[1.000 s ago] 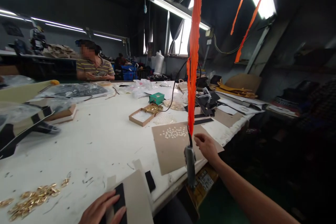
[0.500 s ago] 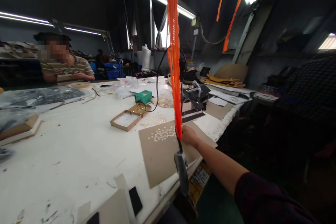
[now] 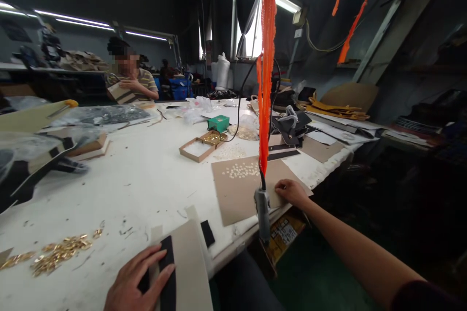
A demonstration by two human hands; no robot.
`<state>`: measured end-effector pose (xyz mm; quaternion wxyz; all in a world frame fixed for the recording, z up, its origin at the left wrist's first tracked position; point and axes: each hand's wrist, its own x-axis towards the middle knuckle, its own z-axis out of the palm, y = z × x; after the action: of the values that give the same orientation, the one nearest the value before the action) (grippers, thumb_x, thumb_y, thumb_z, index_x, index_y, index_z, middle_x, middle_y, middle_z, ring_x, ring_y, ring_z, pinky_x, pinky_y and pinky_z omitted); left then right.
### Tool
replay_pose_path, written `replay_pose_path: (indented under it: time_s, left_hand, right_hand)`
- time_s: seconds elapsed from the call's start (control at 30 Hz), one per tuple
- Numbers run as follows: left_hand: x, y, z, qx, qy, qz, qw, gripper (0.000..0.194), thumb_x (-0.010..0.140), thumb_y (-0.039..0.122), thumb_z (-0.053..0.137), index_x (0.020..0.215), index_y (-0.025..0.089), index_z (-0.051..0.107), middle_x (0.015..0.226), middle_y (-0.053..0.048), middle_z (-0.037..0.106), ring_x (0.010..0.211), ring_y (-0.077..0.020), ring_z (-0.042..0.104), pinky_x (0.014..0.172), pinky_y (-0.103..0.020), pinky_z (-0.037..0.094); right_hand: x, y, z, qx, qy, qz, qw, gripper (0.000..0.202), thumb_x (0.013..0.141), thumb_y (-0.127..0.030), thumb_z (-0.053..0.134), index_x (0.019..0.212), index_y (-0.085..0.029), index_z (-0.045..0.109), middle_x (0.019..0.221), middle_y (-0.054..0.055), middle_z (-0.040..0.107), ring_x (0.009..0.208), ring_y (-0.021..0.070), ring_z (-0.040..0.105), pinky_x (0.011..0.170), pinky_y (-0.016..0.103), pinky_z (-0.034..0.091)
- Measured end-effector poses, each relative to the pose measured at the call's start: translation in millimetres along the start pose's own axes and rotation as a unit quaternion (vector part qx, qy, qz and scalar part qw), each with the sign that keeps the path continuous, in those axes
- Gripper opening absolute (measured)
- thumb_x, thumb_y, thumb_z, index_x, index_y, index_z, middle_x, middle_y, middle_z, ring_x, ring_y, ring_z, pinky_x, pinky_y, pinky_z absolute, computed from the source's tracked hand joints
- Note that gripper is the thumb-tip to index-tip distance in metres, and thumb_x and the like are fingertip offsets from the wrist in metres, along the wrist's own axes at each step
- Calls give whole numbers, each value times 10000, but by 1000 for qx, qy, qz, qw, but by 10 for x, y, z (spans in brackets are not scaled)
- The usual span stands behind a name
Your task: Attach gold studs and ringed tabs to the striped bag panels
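Note:
My left hand (image 3: pixel 140 282) lies at the table's near edge, fingers stretched and apart. Its fingertips and thumb touch a black strip (image 3: pixel 168 272) lying on a grey-beige board (image 3: pixel 191 262). Farther right, my right hand (image 3: pixel 292 191) is over the right part of a beige cardboard sheet (image 3: pixel 233 201), thumb and fingertips pinched together. Whatever is in that pinch is too small to make out. Several small pale rings (image 3: pixel 241 170) are scattered on the sheet. A grey handheld tool (image 3: pixel 262 216) hangs on a cable, left of my right hand.
Orange ribbon (image 3: pixel 268 58) hangs down to the tool's cable. Gold metal pieces (image 3: pixel 60 252) lie at left. A shallow box (image 3: pixel 197 156), a green box (image 3: pixel 218 123) and black leather pieces (image 3: pixel 292 126) stand farther back. Across the table a person (image 3: pixel 146 82) handles a striped piece.
The view has turned left. My left hand has come into view on the black strip. My right hand has drawn away from the rings toward the sheet's near right side.

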<state>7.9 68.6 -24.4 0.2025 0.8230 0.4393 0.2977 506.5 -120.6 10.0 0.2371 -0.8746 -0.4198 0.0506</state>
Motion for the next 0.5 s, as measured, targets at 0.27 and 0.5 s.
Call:
replay_pose_path:
  time_s: [0.27, 0.5]
  left_hand:
    - [-50, 81, -31, 4, 12, 25, 1000, 476, 806, 687, 640, 1025, 298, 808, 1257, -32, 752, 1224, -332, 667, 1134, -512, 509]
    - [-45, 2, 17, -4, 14, 15, 1000, 498, 784, 706, 653, 1029, 301, 808, 1265, -39, 749, 1220, -341, 662, 1130, -534, 503]
  right_hand:
    - [-325, -77, -35, 15, -43, -90, 995, 188, 871, -259, 599, 930, -201, 768, 977, 55, 685, 908, 228, 645, 860, 323, 469]
    - [-530, -32, -124, 69, -93, -146, 983, 177, 827, -255, 625, 917, -217, 772, 960, 52, 678, 868, 211, 665, 838, 295, 524]
